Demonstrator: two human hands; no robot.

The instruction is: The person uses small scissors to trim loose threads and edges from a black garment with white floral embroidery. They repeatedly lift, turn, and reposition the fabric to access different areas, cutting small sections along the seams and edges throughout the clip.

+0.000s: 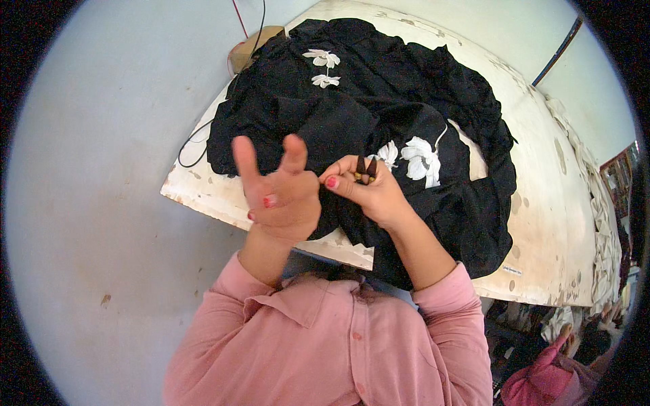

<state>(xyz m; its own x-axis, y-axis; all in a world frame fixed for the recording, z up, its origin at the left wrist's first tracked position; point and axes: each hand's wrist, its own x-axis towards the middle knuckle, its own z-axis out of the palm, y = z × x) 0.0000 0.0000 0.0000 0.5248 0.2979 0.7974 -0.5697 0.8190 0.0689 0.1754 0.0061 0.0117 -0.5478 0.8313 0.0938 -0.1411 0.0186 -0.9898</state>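
My left hand is raised over the near left edge of the cloth. Two of its fingers stretch up and apart, the others bend toward the palm, and nothing shows in it. Close beside it, my right hand has thumb and forefinger pinched together; anything between those tips is too small to see. Held in that same hand is a small pair of thread snips, their two dark points sticking up past the fingers. Beneath both hands lies a bunched black cloth with white flower patches.
The cloth spreads across a worn white table, its near part hanging over the front edge. A pale wall runs along the left. Behind the cloth stands a brown block with cables. Another person in pink is at the lower right.
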